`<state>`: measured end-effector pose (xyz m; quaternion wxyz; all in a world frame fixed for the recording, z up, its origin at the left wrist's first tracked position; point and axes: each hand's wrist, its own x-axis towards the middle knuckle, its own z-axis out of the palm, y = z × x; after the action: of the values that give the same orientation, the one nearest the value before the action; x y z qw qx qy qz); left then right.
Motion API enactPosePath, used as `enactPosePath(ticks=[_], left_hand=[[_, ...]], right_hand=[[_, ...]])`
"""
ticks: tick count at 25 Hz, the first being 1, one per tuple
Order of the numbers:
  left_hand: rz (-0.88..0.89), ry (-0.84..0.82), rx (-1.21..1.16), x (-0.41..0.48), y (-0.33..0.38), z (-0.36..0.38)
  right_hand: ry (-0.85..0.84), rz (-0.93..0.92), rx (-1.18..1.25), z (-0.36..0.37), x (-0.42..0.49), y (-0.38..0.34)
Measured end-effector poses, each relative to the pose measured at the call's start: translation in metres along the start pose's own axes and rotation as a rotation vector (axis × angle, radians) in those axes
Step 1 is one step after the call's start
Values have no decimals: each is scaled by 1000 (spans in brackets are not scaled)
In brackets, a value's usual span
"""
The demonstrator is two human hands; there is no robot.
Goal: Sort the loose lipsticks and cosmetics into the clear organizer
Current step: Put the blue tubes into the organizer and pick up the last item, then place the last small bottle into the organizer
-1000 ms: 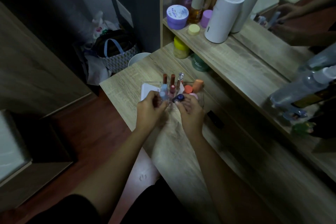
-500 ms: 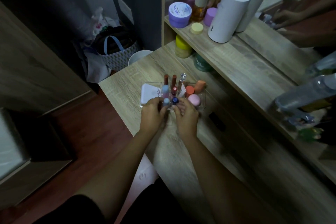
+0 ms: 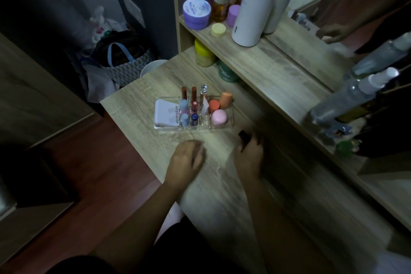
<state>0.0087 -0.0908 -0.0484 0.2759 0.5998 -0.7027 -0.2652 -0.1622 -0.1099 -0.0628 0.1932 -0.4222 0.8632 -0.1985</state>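
The clear organizer point(image 3: 231, 123) stands on the wooden table point(image 3: 138, 107). Its left bay holds a white compact point(image 3: 165, 113). The middle slots hold two red lipsticks point(image 3: 194, 97), a clear-capped tube point(image 3: 203, 90), light blue tubes point(image 3: 184, 105) and a dark blue one point(image 3: 194, 119). The right bay holds an orange sponge point(image 3: 225, 100), an orange-red puff point(image 3: 214, 105) and a pink puff point(image 3: 219, 117). My left hand point(image 3: 186, 158) rests palm down in front of the organizer, holding nothing. My right hand point(image 3: 249, 153) closes around a small dark tube point(image 3: 243, 135) to the organizer's lower right.
A raised shelf point(image 3: 266, 66) behind carries a purple jar point(image 3: 196, 14), bottles, a yellow lid point(image 3: 218, 29) and a white cylinder point(image 3: 253, 11). A yellow jar point(image 3: 203, 55) and green jar point(image 3: 226, 72) sit under it. Spray bottles point(image 3: 355, 93) lie at right. A bag point(image 3: 124, 60) stands on the floor.
Both hands have pulled back from the organizer, leaving the light blue and dark blue tubes standing in its slots. My right hand has moved right onto the dark tube.
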Motion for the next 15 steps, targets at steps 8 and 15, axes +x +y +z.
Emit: enactPosePath(ticks=[8,15], left_hand=[[238,-121,339,4,-18,2],[193,-352,462,-6,-49,7]], right_hand=[[-87,-170,452,-14,-10,-19],[-272,-308,693,-13,-2,-58]])
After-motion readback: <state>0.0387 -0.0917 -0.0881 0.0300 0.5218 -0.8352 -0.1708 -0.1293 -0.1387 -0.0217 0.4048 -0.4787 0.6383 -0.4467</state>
